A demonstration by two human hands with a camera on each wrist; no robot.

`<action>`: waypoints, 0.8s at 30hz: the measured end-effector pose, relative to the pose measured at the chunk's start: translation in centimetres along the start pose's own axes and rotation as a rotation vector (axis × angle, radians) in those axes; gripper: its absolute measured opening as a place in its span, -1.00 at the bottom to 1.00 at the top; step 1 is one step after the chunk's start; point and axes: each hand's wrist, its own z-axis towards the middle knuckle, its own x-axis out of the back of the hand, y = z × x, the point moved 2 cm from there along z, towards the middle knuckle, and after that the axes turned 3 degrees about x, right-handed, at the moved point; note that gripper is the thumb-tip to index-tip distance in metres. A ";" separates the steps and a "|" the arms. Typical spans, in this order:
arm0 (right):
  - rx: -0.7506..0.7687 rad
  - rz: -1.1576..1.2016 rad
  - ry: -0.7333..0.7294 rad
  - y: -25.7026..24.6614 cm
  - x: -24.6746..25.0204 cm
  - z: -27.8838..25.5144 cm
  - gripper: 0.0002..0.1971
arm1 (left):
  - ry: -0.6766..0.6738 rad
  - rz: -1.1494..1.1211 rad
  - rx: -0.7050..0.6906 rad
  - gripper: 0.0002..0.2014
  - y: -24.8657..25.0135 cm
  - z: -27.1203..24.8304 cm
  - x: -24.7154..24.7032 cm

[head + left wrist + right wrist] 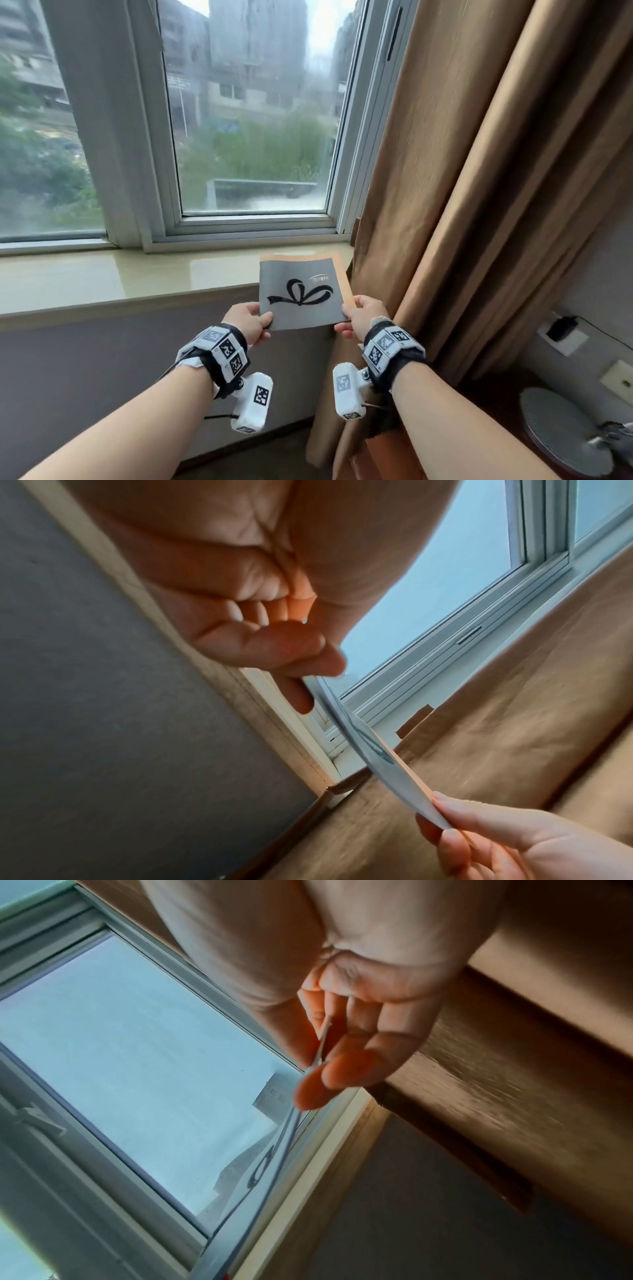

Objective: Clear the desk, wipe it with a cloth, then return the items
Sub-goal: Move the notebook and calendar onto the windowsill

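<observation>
Both hands on it now: my left hand (247,320) and right hand (363,315) pinch the near corners of the grey booklet (301,294) over the windowsill (102,277), thin, light, bendy, best gripped by its edges.

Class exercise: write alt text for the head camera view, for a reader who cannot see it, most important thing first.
Two hands hold a grey booklet with a black ribbon drawing by its near corners, the left hand and the right hand each pinching one, above the end of a pale windowsill. Behind is a window onto blurred buildings and greenery, and a tan curtain hangs at the right.
</observation>
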 end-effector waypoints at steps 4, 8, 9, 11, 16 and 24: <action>-0.005 -0.006 -0.032 -0.3 0.5 5.5 -0.90 | 0.000 0.153 -0.009 -0.93 2.4 4.3 -2.2; -0.024 0.012 -0.036 -0.3 0.6 10.0 -0.82 | 0.028 0.306 0.005 -0.95 3.6 7.7 -3.8; -0.042 0.017 -0.044 -0.3 0.4 11.0 -0.83 | 0.011 0.324 0.011 -0.92 3.8 8.3 -4.1; -0.084 0.023 -0.055 -0.3 0.0 12.9 -0.90 | -0.003 0.360 0.033 -0.88 4.1 9.7 -4.6; -0.150 0.045 -0.037 -0.1 -1.5 15.8 -0.80 | -0.021 0.481 0.031 -0.67 5.2 12.5 -4.8; -0.259 -0.035 0.061 0.6 -1.8 18.4 -0.64 | 0.017 0.976 -0.089 -0.62 6.3 14.9 -4.9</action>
